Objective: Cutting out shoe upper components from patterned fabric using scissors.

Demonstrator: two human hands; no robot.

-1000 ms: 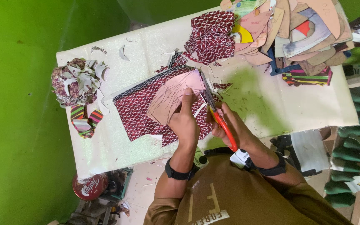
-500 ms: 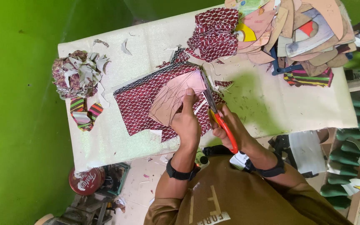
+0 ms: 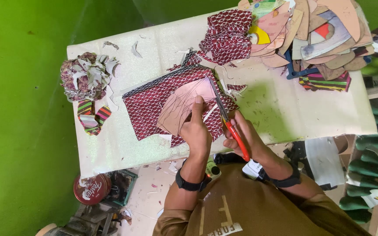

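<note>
- At the near edge of the counter (image 3: pixel 110 148), the left hand (image 3: pixel 196 131) presses flat on a tan paper pattern (image 3: pixel 184 107), fingers spread and closed on nothing.
- The pattern lies on a red patterned fabric piece (image 3: pixel 147 105), which covers the middle of the counter and reaches its near edge.
- The right hand (image 3: pixel 243 135) has its grip closed round the red handles of the scissors (image 3: pixel 226 120); the blades lie along the pattern's right edge, pointing toward the far edge.
- The two hands sit just beside each other, thumbs nearly touching.
- Open room: a bare cream stretch to the right of the scissors, out to the right edge, and a narrower bare strip along the near left corner.
- At the left edge lies a heap of fabric scraps (image 3: pixel 86 76), with striped offcuts (image 3: pixel 92 117) just below it.
- The far right corner is crowded by a stack of cardboard templates (image 3: pixel 311 30), with a second bunched red fabric (image 3: pixel 226 37) beside it.
- Small white trimmings dot the far left part.
- The counter top is pale and faintly textured; a bright green wall (image 3: pixel 18 131) lies past the left edge, and a round red tin (image 3: pixel 91 189) sits on the floor below.
</note>
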